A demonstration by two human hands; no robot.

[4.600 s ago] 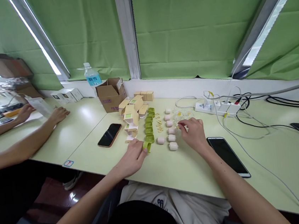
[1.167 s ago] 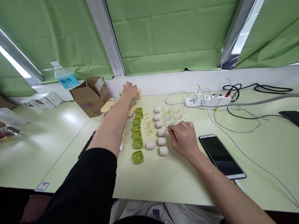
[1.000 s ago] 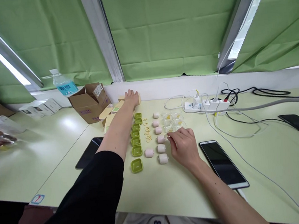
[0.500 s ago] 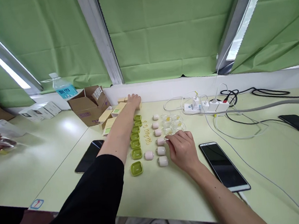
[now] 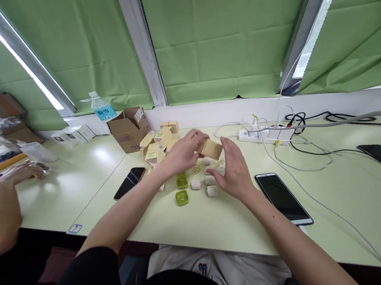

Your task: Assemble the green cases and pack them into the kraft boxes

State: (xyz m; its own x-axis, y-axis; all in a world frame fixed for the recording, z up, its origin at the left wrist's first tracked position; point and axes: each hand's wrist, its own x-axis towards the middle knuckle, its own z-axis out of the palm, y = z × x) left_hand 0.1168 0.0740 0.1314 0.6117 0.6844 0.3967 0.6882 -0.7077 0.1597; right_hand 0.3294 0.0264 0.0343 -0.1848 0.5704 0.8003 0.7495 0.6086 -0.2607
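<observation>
Left hand [image 5: 185, 152]: grip grasping the tan box [image 5: 213, 149]
Right hand [image 5: 233, 173]: grip released beside the box, contact unclear
Tan box: held above the bench [image 5: 206, 227], between both hands
Green trays [image 5: 182, 198]: on the bench, near pale cylinders [image 5: 212, 191]

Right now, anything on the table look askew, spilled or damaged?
One pink cylinder sits left of the row of pale cylinders, out of line, and opened boxes lie in a loose jumble beside the brown carton. No spill or damage shows, though the left hand and right hand hide part of the layout.
</observation>
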